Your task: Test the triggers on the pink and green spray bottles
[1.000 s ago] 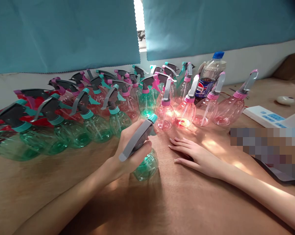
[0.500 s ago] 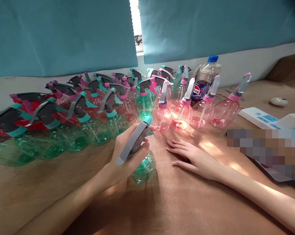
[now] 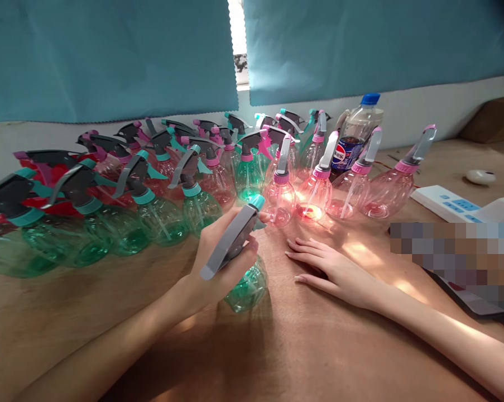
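Note:
My left hand point(image 3: 222, 251) is closed round the neck of a green spray bottle point(image 3: 248, 287) with a grey head and teal nozzle. The fingers hide its collar and trigger; whether its base touches the table cannot be told. My right hand point(image 3: 329, 268) lies flat on the wooden table point(image 3: 314, 346), fingers spread, holding nothing. Beyond it stand several clear pink spray bottles point(image 3: 281, 198) with pink collars. To the left, a row of green spray bottles point(image 3: 162, 220) with teal collars stands close to my left hand.
More spray bottles point(image 3: 247, 167) crowd the back by the wall. A cola bottle point(image 3: 348, 151) with a blue cap stands behind the pink ones. At the right are a white power strip point(image 3: 438, 201), a white mouse point(image 3: 480, 177) and a device with a blurred screen point(image 3: 465, 268). Blue curtains point(image 3: 109, 61) hang behind.
The whole view has shifted slightly, with the background a little to the right. My left hand keeps its hold on the green spray bottle, and my right hand stays flat on the table.

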The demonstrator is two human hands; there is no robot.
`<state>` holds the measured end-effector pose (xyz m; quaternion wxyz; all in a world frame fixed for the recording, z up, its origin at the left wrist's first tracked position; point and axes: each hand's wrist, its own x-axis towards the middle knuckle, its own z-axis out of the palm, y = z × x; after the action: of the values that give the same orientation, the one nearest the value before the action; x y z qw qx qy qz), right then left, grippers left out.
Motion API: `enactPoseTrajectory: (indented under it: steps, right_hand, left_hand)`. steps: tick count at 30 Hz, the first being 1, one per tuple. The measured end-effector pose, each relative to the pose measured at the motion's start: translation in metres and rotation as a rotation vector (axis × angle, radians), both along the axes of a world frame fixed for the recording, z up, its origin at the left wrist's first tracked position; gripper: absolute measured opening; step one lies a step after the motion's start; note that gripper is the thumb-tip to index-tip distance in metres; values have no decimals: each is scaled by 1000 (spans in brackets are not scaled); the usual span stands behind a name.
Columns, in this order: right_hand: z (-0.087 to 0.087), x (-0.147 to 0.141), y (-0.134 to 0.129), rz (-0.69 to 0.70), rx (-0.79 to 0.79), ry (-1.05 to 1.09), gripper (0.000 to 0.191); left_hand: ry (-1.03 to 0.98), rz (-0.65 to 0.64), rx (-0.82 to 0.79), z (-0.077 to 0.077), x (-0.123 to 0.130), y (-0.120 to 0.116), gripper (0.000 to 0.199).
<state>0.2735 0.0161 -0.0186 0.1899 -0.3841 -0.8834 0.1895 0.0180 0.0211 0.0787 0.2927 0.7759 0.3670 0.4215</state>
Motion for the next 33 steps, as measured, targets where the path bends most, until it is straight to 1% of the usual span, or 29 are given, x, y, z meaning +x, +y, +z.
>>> enactPoseTrajectory:
  steps: [3,10,21,27,31,33]
  right_hand:
    - [0,0,0,-1,-2,-2,50]
    - [-1,-1,0,-2,8,-7,50]
    - [1,0,0,-3,6,3,50]
    - [1,-1,0,9,4,-3,50]
    - [1,-1,0,2,1,-2,50]
    - [1,0,0,6,2,7,49]
  left_hand:
    - [-18,-11,0,1,1,0,23]
    - [-87,-41,-77,7,5,-2,24]
    - [-80,-25,-87,8,5,-4,21]
    - [-44,-25,-30,6,4,0,22]
    - [7,-12,15,7,3,0,14]
    - [41,24,50,8,2,0,10]
